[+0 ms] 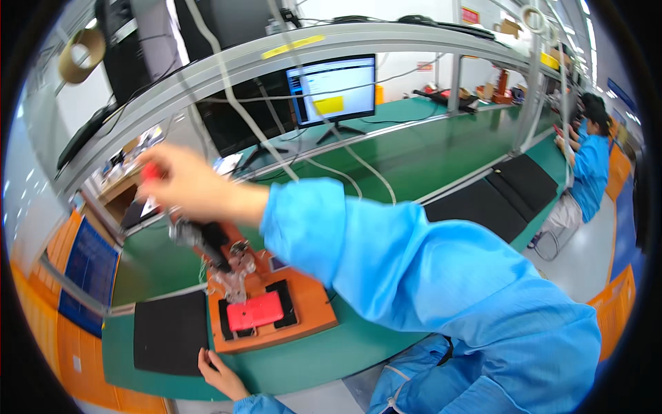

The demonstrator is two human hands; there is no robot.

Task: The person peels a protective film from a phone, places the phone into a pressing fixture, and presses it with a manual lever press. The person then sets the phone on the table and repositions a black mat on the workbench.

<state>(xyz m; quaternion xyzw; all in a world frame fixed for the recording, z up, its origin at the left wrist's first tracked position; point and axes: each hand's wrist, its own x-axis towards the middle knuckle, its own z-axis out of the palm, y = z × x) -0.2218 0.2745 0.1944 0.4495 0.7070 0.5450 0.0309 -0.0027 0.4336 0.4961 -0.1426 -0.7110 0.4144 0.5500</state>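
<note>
My right hand is raised at the left, somewhat blurred, with its fingers closed round a red knob. The knob tops the handle of a press with a grey and black upper part. The press stands on an orange-brown base. On that base, a flat red rectangular piece, like a phone shell, lies in a black holder under the clear lower part of the press. My left hand rests at the table's near edge by the base's corner, fingers slightly apart, holding nothing visible.
A black mat lies left of the base, and more black mats lie to the right. Behind are a lit monitor, a metal frame and hanging cables. A person in blue sits at the far right.
</note>
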